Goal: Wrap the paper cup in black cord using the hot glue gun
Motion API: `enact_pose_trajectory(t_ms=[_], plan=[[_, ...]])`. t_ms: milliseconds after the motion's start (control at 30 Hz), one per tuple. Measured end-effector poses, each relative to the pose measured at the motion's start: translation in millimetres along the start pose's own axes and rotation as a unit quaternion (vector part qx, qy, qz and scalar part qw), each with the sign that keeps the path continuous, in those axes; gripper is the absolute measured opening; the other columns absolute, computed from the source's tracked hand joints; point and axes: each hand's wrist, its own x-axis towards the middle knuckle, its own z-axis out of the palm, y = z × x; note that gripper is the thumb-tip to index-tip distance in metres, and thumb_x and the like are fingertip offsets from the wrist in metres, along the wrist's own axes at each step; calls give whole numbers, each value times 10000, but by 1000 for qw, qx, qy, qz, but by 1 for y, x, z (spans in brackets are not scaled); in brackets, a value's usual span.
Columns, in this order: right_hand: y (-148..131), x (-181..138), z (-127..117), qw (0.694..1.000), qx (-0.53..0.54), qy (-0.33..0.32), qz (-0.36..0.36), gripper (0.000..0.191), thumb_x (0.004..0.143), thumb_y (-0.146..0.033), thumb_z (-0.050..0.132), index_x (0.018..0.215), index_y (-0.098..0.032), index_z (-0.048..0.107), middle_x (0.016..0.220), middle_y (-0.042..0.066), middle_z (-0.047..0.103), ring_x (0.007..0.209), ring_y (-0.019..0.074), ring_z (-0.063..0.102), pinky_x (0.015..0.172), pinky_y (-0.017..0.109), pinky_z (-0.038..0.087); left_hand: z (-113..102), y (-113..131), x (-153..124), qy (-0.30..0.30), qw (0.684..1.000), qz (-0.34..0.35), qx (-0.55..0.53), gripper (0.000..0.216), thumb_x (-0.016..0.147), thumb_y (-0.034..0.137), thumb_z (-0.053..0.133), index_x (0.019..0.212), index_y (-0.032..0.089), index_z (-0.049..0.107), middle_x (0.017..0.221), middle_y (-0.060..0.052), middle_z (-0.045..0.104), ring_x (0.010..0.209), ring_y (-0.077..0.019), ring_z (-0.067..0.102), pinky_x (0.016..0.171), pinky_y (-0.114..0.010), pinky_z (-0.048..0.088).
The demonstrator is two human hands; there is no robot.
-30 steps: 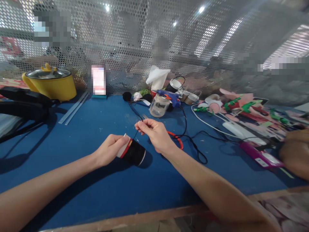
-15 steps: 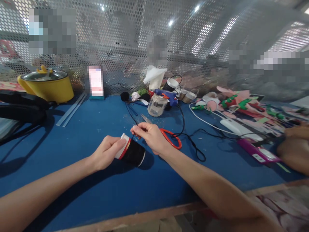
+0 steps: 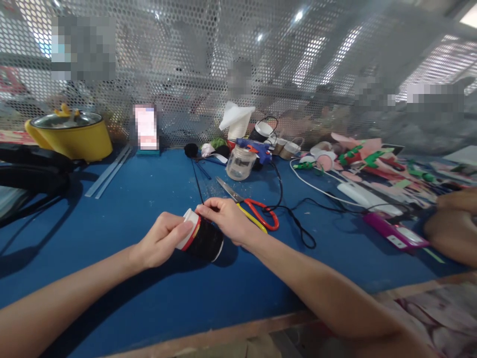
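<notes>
My left hand (image 3: 159, 239) is closed round the white rim end of a paper cup (image 3: 204, 240), which lies tilted on its side just above the table. Black yarn covers most of the cup, and a red band shows beside the white rim. My right hand (image 3: 225, 219) has its fingertips pinched on the black yarn strand (image 3: 197, 183) at the cup's upper side. That strand runs back to a black yarn ball (image 3: 191, 150). Scissors (image 3: 257, 211) with red and yellow handles lie behind my right hand, partly covered by it.
A clear jar (image 3: 240, 165) with a blue glue gun (image 3: 257, 148) on top stands behind the scissors. At left are a yellow pot (image 3: 74, 141) and clear glue sticks (image 3: 108, 171). A purple power strip (image 3: 393, 232) lies at right, near another person's arm (image 3: 452, 228).
My right hand has come down and left against the cup, drawing the yarn strand to the cup's side. More of the scissors shows now. My left hand keeps its hold.
</notes>
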Motion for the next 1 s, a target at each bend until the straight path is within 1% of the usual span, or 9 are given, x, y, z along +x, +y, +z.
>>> enact_pose_trajectory(t_ms=[333,467,533,600,667,767,833,900,1000], plan=[[3,-2,4,1000,3,-4,-8,284,688,-438,493,592,-171,500,494,-49,401,439,71,346,444,210,293,-3,5,0,2,999,43,18,380,804,295,294,447,177,243,424,47,236,404,-58,197,395,-225,198],[1,0,6,1000,5,-5,5,301,694,-444,492,591,-163,518,496,-42,425,450,76,376,449,210,308,-9,8,4,6,999,31,25,386,790,304,313,432,173,248,417,50,232,399,-54,197,385,-219,187],[-1,2,5,999,43,-17,19,332,713,-468,462,625,-158,545,528,-25,474,483,85,425,487,219,351,-14,10,7,18,999,13,25,383,775,315,327,426,170,261,420,50,233,403,-53,195,381,-216,177],[-5,2,2,991,115,-57,41,397,731,-514,404,683,-157,570,588,2,530,522,98,476,525,243,400,-21,11,10,37,999,-13,21,377,758,337,338,425,166,289,425,50,239,406,-52,197,376,-211,168],[-10,1,-1,972,186,-126,61,429,729,-542,383,748,-161,580,648,21,567,551,113,513,539,274,439,-28,13,12,47,998,-45,17,377,746,367,342,432,158,329,424,50,255,406,-52,206,372,-204,167],[-15,-5,-3,948,243,-193,66,347,689,-484,501,768,-156,582,651,16,580,574,116,540,560,283,464,-35,17,16,50,995,-82,24,379,737,402,348,463,144,396,425,48,301,411,-56,244,378,-196,199],[-14,-8,0,942,271,-188,66,302,667,-430,561,747,-140,581,639,12,580,581,106,547,586,263,466,-38,19,19,89,992,-81,45,375,744,409,346,506,136,444,450,40,352,437,-67,291,402,-198,245],[-12,-8,4,938,301,-160,65,301,680,-421,552,740,-127,577,662,23,583,591,100,550,600,248,464,-39,18,22,164,982,-64,65,359,754,409,351,584,129,496,517,22,430,497,-86,361,456,-210,305],[-8,-2,11,941,329,-71,45,314,711,-419,518,802,-121,561,770,54,593,647,102,558,621,237,461,-36,10,22,255,963,-83,19,349,735,439,403,809,124,535,730,-30,539,679,-134,465,587,-245,376]])
